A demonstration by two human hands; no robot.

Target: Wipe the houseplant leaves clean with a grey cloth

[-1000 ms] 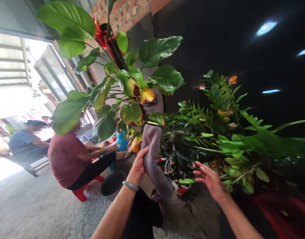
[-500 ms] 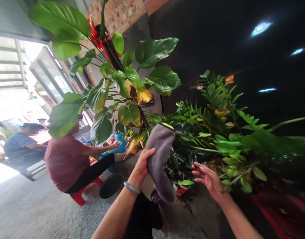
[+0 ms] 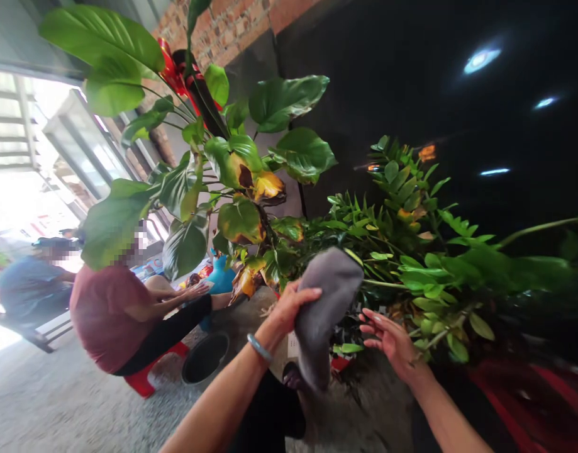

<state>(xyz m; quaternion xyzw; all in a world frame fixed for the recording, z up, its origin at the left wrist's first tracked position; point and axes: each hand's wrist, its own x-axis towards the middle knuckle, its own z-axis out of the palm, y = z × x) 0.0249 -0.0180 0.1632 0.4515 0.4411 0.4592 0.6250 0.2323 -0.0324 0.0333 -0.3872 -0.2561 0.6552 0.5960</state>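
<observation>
Grey cloth (image 3: 329, 296), gripped by left hand (image 3: 289, 308), was tilted rightward; banded end (image 3: 354, 255) above grip judged easier to reach for loosely spread right hand (image 3: 390, 340).

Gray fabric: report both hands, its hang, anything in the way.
Left hand grips gray fabric. Right hand open, apart from it. Fabric hanging bent, upper end yellow-edged. Leafy plants behind; none seen between the hands.

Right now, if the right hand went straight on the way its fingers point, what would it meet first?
Probably the grey cloth held in the left hand. Depth is unclear here, so the right hand might instead pass in front of it or behind.
</observation>
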